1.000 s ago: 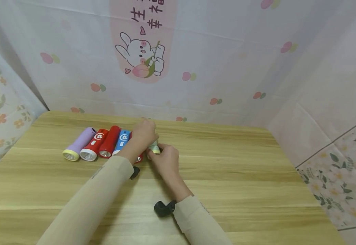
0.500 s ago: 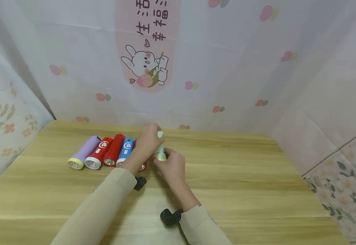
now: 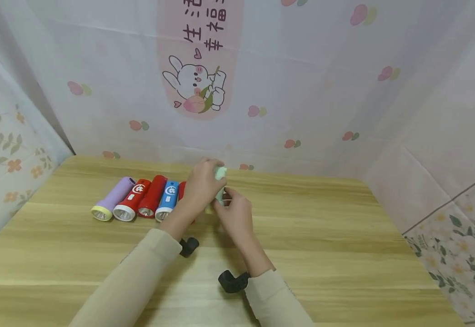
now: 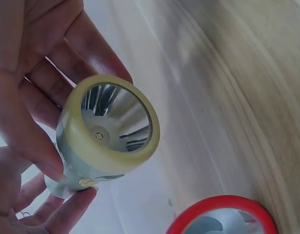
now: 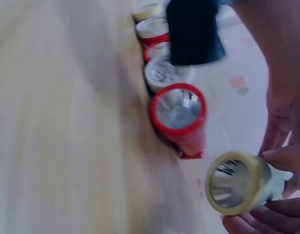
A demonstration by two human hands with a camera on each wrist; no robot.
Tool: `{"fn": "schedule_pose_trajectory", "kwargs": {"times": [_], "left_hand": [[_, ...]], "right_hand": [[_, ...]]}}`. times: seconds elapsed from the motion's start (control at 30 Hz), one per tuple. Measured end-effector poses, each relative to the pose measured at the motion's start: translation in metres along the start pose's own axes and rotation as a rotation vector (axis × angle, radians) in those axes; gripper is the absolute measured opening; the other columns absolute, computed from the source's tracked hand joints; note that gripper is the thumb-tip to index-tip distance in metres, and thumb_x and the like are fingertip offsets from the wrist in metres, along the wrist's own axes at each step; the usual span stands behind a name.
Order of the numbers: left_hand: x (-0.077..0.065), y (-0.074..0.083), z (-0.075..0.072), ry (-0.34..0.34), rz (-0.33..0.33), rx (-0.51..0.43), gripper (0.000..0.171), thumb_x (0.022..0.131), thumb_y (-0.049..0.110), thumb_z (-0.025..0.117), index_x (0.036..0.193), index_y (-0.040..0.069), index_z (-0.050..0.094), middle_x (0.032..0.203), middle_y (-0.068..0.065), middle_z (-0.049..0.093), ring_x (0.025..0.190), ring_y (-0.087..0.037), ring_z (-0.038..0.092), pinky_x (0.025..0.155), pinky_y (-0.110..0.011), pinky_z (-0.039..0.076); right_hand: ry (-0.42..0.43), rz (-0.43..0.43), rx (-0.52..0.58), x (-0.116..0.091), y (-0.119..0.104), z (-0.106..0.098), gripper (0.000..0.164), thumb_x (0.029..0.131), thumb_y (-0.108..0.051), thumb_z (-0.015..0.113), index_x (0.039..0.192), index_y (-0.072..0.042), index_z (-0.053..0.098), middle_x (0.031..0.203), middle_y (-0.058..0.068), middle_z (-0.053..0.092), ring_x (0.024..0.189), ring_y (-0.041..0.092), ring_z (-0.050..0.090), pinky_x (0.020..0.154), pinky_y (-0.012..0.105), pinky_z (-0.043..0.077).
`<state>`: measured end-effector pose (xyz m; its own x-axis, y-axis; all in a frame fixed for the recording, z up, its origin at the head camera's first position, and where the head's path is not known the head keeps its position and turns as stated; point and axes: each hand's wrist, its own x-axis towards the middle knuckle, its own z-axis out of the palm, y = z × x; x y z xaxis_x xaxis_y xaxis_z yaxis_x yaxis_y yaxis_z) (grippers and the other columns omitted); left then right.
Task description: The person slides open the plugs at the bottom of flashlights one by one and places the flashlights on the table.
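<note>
A pale green flashlight (image 3: pixel 220 173) with a yellow lens rim (image 4: pixel 111 155) is between both hands, lifted off the table. My left hand (image 3: pixel 204 184) grips its body toward the tail end. Just to the right, my right hand (image 3: pixel 236 214) holds it too, with thumb and fingers around it. Its silver reflector (image 5: pixel 232 184) shows in both wrist views, while the fingers cover much of the body in the head view. Left of the hands lies a red flashlight (image 5: pixel 179 109), partly hidden by the left hand in the head view.
Farther left, a purple flashlight (image 3: pixel 114 195), a white-rimmed red one (image 3: pixel 132 200), a plain red one (image 3: pixel 153 196) and a blue one (image 3: pixel 168 197) lie side by side, lenses toward me. Behind the wooden table (image 3: pixel 323 236) hangs a patterned white curtain (image 3: pixel 302 91).
Both hands have lifted the pale green flashlight and moved slightly right, away from the row. Its tail end now shows above the left hand. The head view has shifted a little.
</note>
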<state>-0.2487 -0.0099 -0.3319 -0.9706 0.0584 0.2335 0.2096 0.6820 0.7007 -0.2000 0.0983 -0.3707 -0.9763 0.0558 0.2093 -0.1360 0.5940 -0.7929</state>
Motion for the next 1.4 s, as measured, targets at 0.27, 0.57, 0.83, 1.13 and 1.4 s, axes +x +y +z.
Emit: {"fn": "schedule_pose_trajectory", "kwargs": {"times": [0.27,0.57,0.83,1.13,1.4], "left_hand": [[-0.006,0.008,-0.006,0.022,0.002,-0.046,0.039,0.088,0.016,0.071,0.126,0.011,0.068,0.132,-0.011,0.061,0.103,-0.03,0.062,0.085,-0.044,0.061],[-0.015,0.014,-0.005,0.077,0.073,-0.103,0.036,0.087,0.013,0.073,0.122,0.011,0.07,0.129,-0.009,0.064,0.103,-0.028,0.065,0.085,-0.043,0.062],[-0.03,0.021,-0.007,0.131,0.156,-0.219,0.033,0.088,0.016,0.075,0.12,0.014,0.071,0.124,-0.003,0.063,0.101,-0.022,0.064,0.079,-0.037,0.062],[-0.049,0.034,-0.016,0.142,0.23,-0.388,0.031,0.087,0.009,0.078,0.118,0.01,0.071,0.124,-0.004,0.06,0.108,-0.02,0.063,0.084,-0.037,0.063],[-0.063,0.036,-0.022,0.156,0.293,-0.399,0.034,0.086,0.009,0.08,0.118,0.009,0.07,0.128,-0.006,0.059,0.114,-0.023,0.063,0.084,-0.036,0.062]], "right_hand": [[-0.079,-0.037,-0.041,0.003,-0.002,-0.018,0.047,0.093,-0.028,0.069,0.131,-0.001,0.065,0.106,0.011,0.076,0.098,0.024,0.074,0.082,0.035,0.063],[-0.108,-0.1,-0.039,0.0,0.0,-0.031,0.041,0.092,-0.028,0.071,0.126,-0.005,0.068,0.1,0.008,0.076,0.097,0.024,0.073,0.079,0.035,0.063],[-0.092,-0.08,0.016,-0.006,-0.003,-0.042,0.039,0.094,-0.028,0.07,0.127,-0.007,0.069,0.107,0.008,0.077,0.098,0.024,0.075,0.077,0.033,0.064],[-0.043,-0.116,0.044,-0.017,-0.01,-0.057,0.038,0.088,-0.028,0.078,0.122,-0.012,0.072,0.105,0.005,0.077,0.094,0.021,0.075,0.076,0.032,0.063],[-0.071,-0.169,0.057,-0.026,-0.014,-0.068,0.04,0.087,-0.025,0.081,0.122,-0.011,0.071,0.108,0.006,0.076,0.094,0.023,0.075,0.072,0.027,0.064]]}}
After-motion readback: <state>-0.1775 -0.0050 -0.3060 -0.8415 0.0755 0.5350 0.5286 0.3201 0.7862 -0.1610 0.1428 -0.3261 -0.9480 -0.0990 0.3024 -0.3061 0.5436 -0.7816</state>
